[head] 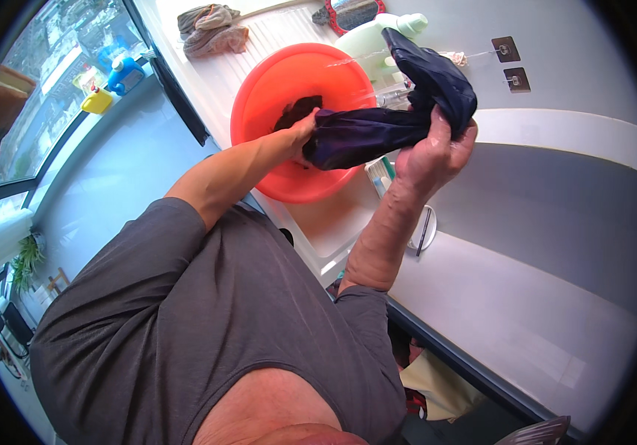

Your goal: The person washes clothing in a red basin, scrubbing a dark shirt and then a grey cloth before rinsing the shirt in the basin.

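Observation:
A wet dark navy cloth [371,133] is stretched between both my hands above a red-orange plastic basin [274,67]. My left hand [304,130] grips its left end, over the basin. On the right, my right hand [435,150] has fingers and thumb closed on the cloth, and part of it folds up and over beyond them. More dark fabric [299,111] lies inside the basin. Thin streams of water cross the basin's right side near a metal faucet [393,99], partly hidden by the cloth.
The basin rests on a white sink with a ribbed washboard [262,39]. Grey-brown cloths [212,30] lie at its far left. A pale green jug [368,44] and a red-framed mirror [351,14] are behind. A white dish [427,228] and brush [382,172] sit right.

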`<state>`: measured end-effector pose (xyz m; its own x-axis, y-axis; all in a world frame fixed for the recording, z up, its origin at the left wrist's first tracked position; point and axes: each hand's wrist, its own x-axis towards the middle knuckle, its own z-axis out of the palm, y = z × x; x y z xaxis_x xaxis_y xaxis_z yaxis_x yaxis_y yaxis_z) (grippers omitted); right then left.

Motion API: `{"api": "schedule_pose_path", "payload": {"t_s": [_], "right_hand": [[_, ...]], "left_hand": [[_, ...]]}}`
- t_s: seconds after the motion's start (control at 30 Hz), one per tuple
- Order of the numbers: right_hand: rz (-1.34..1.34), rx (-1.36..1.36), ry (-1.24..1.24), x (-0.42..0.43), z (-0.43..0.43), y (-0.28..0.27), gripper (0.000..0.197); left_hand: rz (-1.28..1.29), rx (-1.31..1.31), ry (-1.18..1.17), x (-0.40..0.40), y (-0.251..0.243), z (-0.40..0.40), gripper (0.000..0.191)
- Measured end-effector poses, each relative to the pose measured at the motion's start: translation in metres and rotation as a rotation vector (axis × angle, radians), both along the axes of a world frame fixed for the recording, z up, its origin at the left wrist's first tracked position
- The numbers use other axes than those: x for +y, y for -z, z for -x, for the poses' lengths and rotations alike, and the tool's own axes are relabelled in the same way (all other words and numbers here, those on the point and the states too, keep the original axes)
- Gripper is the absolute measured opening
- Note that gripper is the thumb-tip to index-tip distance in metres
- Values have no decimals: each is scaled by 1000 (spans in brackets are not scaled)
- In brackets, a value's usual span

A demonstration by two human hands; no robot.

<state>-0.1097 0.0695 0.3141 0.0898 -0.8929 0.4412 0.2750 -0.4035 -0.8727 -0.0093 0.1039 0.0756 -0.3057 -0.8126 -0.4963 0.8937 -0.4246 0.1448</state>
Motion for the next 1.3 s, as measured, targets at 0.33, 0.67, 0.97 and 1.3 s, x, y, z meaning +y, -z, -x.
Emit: {"api": "schedule_pose_path", "payload": {"t_s": [0.33,0.67,0.97,1.3], "right_hand": [[-92,671,111,-49,33,167,30],[473,1277,128,-22,17,277,59],[308,1413,83,-25,4,313,45],[85,1406,166,-55,5,336,25]], "left_hand": [[-126,-915,200,-7,61,-10,51],[211,-2427,671,21,28,-4,90],[552,-2784,914,8,59,-5,92],[623,-2642,645,-17,63,-3,61]]}}
